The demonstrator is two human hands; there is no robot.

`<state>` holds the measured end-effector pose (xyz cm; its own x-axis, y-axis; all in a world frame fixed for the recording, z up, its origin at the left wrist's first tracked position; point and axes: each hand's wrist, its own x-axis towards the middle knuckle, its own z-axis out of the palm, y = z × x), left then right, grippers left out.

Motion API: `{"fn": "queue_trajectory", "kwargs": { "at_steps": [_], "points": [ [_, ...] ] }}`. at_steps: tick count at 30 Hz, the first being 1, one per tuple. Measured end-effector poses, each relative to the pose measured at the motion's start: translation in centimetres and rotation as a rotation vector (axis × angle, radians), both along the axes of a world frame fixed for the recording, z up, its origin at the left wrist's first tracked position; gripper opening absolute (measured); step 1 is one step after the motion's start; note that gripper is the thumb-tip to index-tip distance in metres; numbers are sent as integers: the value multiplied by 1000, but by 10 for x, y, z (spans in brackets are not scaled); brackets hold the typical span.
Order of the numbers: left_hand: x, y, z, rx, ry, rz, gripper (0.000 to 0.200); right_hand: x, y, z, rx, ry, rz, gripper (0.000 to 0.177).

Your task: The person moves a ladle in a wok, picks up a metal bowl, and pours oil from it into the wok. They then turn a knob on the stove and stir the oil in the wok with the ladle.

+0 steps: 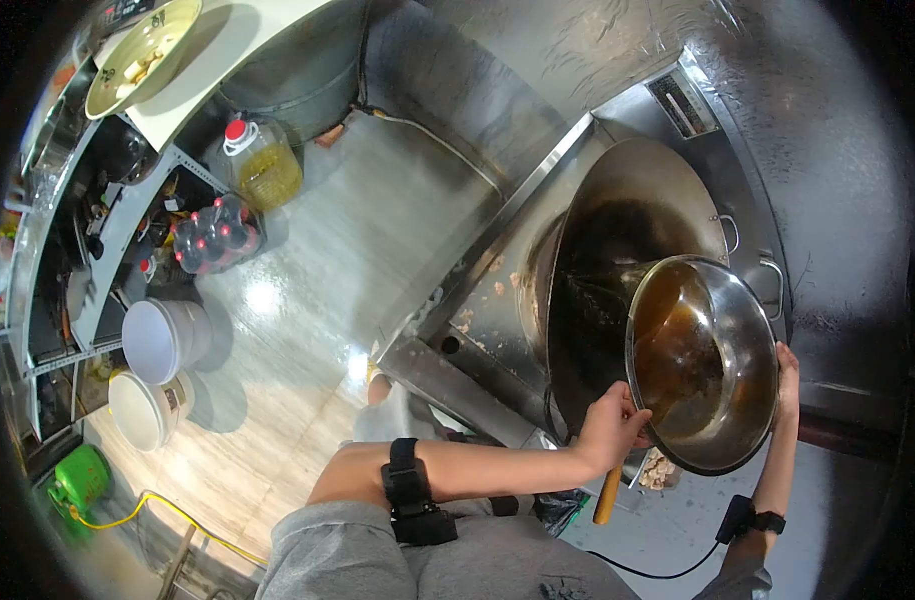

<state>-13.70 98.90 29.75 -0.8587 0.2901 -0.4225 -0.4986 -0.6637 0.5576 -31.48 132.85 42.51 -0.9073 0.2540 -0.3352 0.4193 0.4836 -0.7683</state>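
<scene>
Bowl (745,335), round, shiny steel, held in both hands above the near right part of the big dark wok (642,175), tipped toward the wok's middle. Brown liquid (667,375) sits inside; a thin stream (612,277) leaves the far-left rim and goes into the wok.

Left hand (613,430): fingers (632,418) bent and closed on the rim at the bowl's near-left side, bowl lying just right of them. Right hand (788,385): gripping the opposite side, rim and outer wall to the left of the fingers; fingertips partly hidden, so exact contact underneath can't be told. So the bowl sits between the two hands, its opening facing up and tilted.

Wooden handle (607,497) just below left hand, not held. Pale food pieces (659,470) just beyond the bowl's near edge, partly covered by it. Wok sits in a metal stove (482,340); small loop handle (729,235) on its right rim. Oil jug (269,180) and white buckets (157,340) on floor (297,300), far left, well apart from hands.
</scene>
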Motion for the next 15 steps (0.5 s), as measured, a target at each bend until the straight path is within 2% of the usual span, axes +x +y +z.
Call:
{"fn": "queue_trajectory", "kwargs": {
  "at_steps": [2,3,5,8,12,15],
  "points": [
    [0,1,0,28,0,8,12,3,-7,1,240,139,-65,35],
    [0,2,0,46,-3,1,13,2,2,-1,245,135,-64,35],
    [0,1,1,66,-7,-9,14,0,14,-5,115,160,-21,20],
    [3,2,0,80,1,-40,16,6,11,-2,82,159,-21,17],
    [5,6,-1,93,1,-42,16,8,24,0,112,141,3,17],
    [8,7,-1,92,1,-48,15,13,36,3,102,38,74,25]
  ]
}}
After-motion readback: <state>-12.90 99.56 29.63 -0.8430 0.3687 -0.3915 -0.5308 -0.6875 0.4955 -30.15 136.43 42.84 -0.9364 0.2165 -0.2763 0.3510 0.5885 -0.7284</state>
